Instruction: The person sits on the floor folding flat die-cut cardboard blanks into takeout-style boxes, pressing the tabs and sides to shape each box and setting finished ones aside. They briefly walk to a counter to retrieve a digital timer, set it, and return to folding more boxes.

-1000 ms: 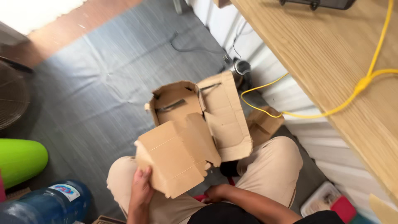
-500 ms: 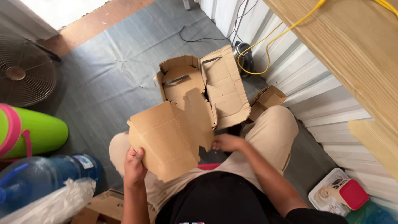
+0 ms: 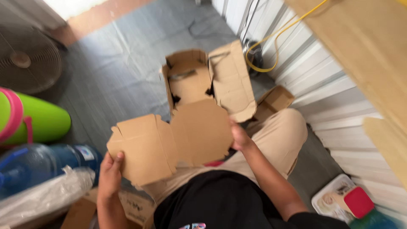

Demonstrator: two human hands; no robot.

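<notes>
So both hands are clamped on the flat cardboard point(image 3: 174, 142) over the lap: left hand point(image 3: 109, 171) pinches its near-left corner, right hand point(image 3: 239, 136) grips the right edge. Just beyond sits an open box point(image 3: 193, 80) on the grey floor point(image 3: 114, 72), fan point(image 3: 27, 63) far left.

Fan point(image 3: 25, 63), green roll point(image 3: 40, 121), water jug point(image 3: 38, 163), yellow cable point(image 3: 275, 38).

The cardboard blank point(image 3: 178, 140), a second ago bunched upright over the lap, now lies spread flatter and wider across the knees. The right hand point(image 3: 239, 138) has come up from the thigh to grip its right edge, while the left hand point(image 3: 111, 171) has slid out to the lower left corner.
</notes>
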